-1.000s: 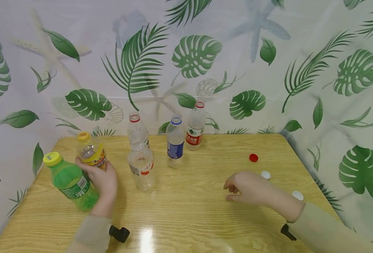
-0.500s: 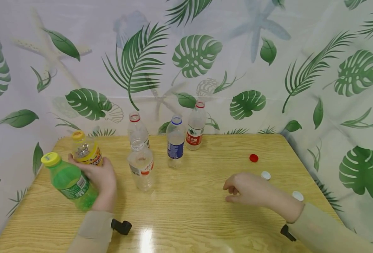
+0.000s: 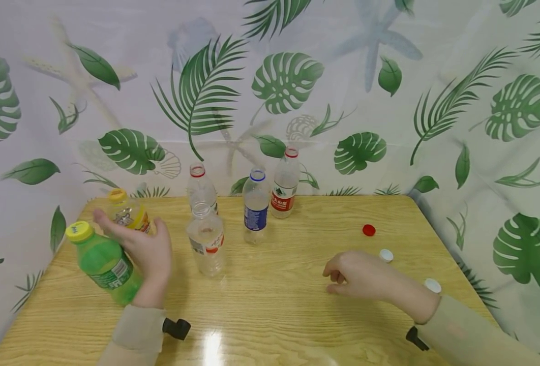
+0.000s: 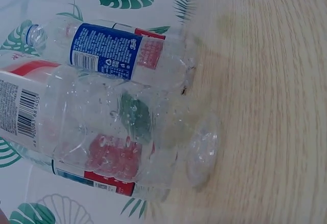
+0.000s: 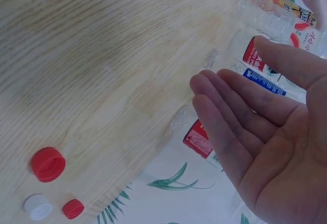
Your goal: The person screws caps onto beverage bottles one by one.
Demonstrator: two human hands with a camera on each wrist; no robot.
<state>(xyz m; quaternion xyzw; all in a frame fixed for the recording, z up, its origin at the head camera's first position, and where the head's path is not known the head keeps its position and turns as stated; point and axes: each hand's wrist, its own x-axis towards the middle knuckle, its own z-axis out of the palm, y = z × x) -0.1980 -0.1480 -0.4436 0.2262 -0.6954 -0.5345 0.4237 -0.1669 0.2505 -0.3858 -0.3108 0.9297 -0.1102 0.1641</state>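
Note:
My left hand [image 3: 146, 246] is at the left of the table, fingers spread apart, between two capped bottles. Behind it stands a clear bottle with a yellow label and yellow cap [image 3: 128, 212], its lower part hidden by the hand. Just left of the hand is a green soda bottle [image 3: 105, 262] with a yellow cap, partly covered by the wrist. My right hand [image 3: 359, 274] hovers over the right half of the table with loosely bent fingers and holds nothing. The right wrist view shows its bare palm [image 5: 276, 168].
Uncapped bottles stand mid-table: a clear one with a red-and-white label [image 3: 206, 244], a blue-labelled one [image 3: 255, 216], a red-labelled one [image 3: 285, 185] and a red-necked one [image 3: 201, 188]. At right lie a red cap [image 3: 368, 230] and white caps [image 3: 386, 255]. A leaf-print cloth [image 3: 233, 91] hangs behind.
The yellow-labelled bottle went slightly left and back with my left hand; now that hand's thumb and fingers have spread off it. My right hand has stayed in place.

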